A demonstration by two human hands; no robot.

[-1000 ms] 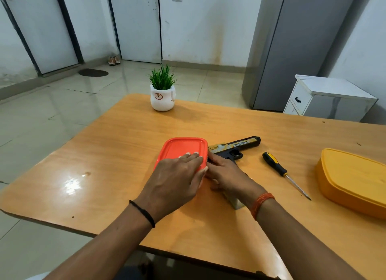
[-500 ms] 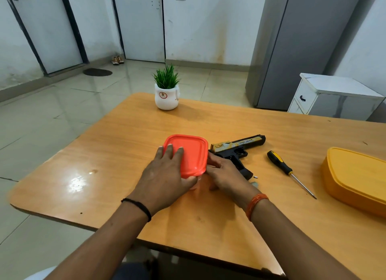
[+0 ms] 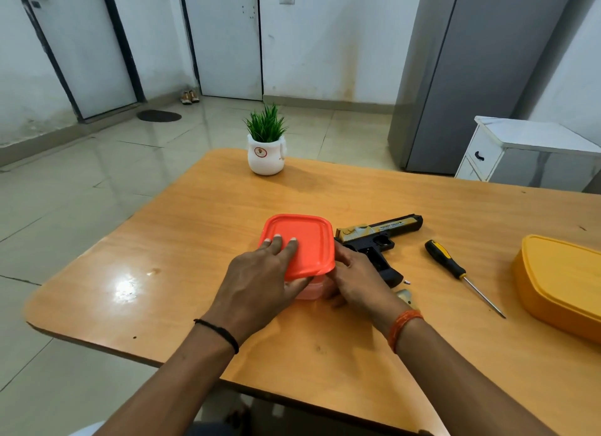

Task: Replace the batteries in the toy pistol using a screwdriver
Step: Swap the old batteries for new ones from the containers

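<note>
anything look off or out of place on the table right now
Yes: the toy pistol lies on its side with small loose parts by its grip, a pale cover piece and a tiny white bit on the bare table. They could easily get lost.

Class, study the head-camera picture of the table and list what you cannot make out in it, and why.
- Contents of the orange-lidded box: head view, hidden by its lid and both hands.
- Right hand fingers: head view, tucked behind the box's edge.
- Yellow container: head view, cut off by the right edge.
- Lettering on the toy pistol: head view, too small to read.
- Small pale bits beside the pistol grip: too small to identify.
</note>
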